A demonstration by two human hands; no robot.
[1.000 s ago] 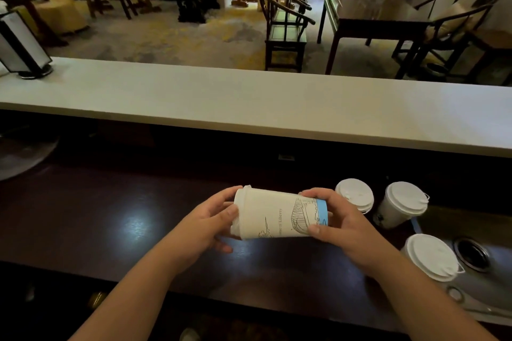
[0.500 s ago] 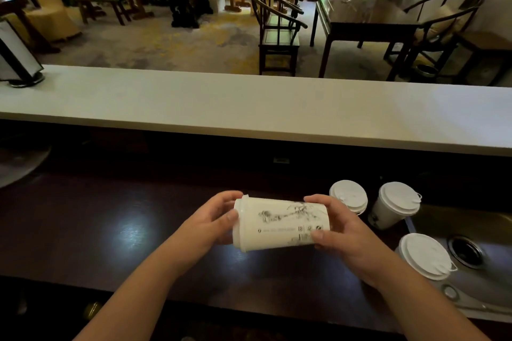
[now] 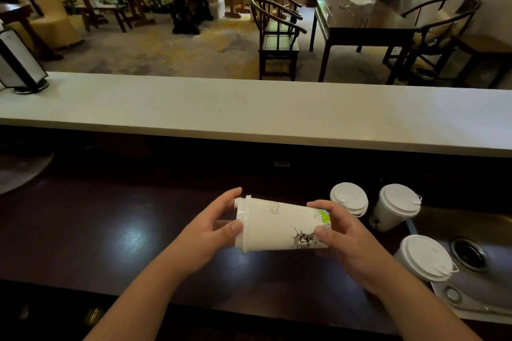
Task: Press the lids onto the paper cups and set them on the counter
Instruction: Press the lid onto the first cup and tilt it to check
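Pale counter (image 3: 249,108) spans frame mid-height; dark worktop (image 3: 97,230) below, sink (image 3: 476,271) lower right.

3 lidded cups (image 3: 349,198) grouped right of center, nr sink, upright.

Held paper cup (image 3: 279,225) lies sideways at center, just above dark worktop; long axis runs left-right, lid (image 3: 240,223) toward frame left, base toward right.

Left hand (image 3: 210,230) clamped on lid end, thumb on rim. Right hand (image 3: 340,232) clamped on base end.

Judgement: lid seating being checked or pressed; next needs cup turned upright, lid up. Standing cups lie closer to right hand.

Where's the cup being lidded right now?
Head view, low centre: the cup lies sideways above the dark counter, lid end in the left hand, base in the right hand.
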